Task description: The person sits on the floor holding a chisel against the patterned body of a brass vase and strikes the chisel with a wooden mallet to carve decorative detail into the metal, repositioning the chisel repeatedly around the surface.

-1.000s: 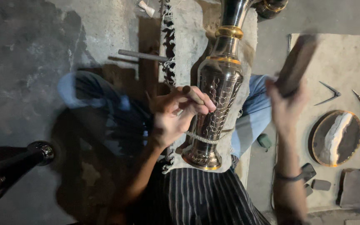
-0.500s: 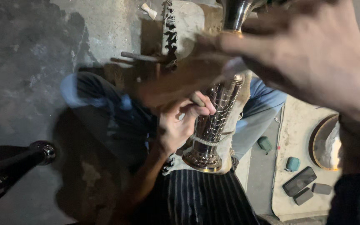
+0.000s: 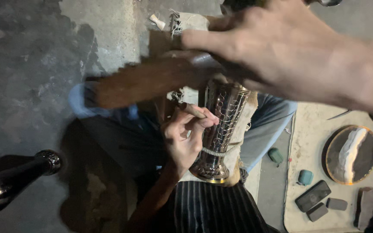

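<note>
An engraved silver metal vase [image 3: 222, 129] lies across my lap on a pale cloth [image 3: 238, 172], base toward me. My left hand [image 3: 182, 140] pinches a thin chisel [image 3: 194, 111] with its tip against the vase's patterned side. Large and close to the camera, my right hand [image 3: 307, 56] grips a brown wooden mallet [image 3: 152, 82]. The mallet is blurred with motion and sits above the chisel, hiding the vase's upper part.
A dark metal vessel neck [image 3: 9, 183] lies on the concrete floor at the lower left. On the right, a pale mat [image 3: 307, 129] carries a round dish [image 3: 352, 153], a phone [image 3: 312, 195] and small blocks. A striped apron [image 3: 212, 211] covers my lap.
My right hand swung the mallet from the raised right side across to above the chisel and now fills the upper view. The left hand kept the chisel on the vase.
</note>
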A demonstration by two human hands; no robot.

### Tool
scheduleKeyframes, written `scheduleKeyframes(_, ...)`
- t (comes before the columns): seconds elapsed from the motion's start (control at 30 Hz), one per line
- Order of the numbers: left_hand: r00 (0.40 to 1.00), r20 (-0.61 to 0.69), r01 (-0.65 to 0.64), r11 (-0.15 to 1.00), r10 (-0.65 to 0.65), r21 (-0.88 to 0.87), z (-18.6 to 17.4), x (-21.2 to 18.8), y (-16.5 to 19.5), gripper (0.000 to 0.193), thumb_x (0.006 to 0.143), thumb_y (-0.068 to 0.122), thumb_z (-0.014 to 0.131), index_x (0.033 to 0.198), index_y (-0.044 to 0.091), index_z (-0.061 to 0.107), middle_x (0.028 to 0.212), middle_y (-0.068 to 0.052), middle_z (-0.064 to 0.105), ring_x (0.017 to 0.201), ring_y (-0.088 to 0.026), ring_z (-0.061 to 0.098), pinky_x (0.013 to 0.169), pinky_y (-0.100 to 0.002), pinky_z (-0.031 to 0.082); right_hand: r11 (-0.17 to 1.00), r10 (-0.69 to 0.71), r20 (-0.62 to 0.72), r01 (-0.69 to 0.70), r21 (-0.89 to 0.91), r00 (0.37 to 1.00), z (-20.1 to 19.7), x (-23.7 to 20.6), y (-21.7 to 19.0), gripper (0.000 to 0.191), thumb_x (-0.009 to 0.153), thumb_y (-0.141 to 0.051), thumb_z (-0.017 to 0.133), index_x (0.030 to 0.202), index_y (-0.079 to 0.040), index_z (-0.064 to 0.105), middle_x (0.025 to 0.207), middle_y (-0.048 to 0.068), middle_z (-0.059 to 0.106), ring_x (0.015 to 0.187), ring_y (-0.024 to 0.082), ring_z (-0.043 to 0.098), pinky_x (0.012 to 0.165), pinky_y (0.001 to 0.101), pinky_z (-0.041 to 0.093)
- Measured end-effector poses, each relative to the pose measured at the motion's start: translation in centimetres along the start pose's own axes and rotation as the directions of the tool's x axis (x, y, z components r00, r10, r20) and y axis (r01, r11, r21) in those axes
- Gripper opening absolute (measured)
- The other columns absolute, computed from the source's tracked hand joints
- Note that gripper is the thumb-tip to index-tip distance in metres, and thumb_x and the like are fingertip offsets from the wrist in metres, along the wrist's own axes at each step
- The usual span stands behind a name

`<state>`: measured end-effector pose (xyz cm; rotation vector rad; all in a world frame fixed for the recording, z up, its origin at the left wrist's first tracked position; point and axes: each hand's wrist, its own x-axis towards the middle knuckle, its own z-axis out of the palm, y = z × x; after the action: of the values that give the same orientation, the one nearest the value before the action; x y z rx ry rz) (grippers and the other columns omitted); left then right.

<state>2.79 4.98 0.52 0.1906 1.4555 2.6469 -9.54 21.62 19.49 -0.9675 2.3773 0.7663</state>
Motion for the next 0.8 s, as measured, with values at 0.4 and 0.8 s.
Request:
scheduleKeyframes(0.4,0.989,0.146,0.006,1.000,-0.003,-0.018,-0.9,0.7,0.4,0.009,0.101,-0.013,0.058,0.107,-0.006,0.058,0.103,-0.014,0.067,0.098,-0.021,0.070,0.096,-0.032,0.060,0.999,0.053,-0.420,-0.049,0.021,0.906,3.9,-2.2,-0.5,0.065,0.086,-0.029,0.066,0.149,-0.037,0.053,0.104,0.000,0.076,0.069,0.016,0.072,0.065,0.0334,0.055)
scheduleKeyframes(0.8,0.949,0.314,-0.062,0.956,-0.032,0.285,-1.2,2.9,2.8,0.012,0.102,-0.011,0.062,0.101,-0.001,0.057,0.098,-0.009,0.071,0.093,-0.017,0.073,0.088,-0.030,0.062,0.843,0.281,-0.465,0.016,0.537,0.839,4.4,-3.1,-0.2,0.049,0.089,-0.021,0.079,0.133,-0.009,0.061,0.096,0.015,0.072,0.075,0.027,0.072,0.068,0.0377,0.057)
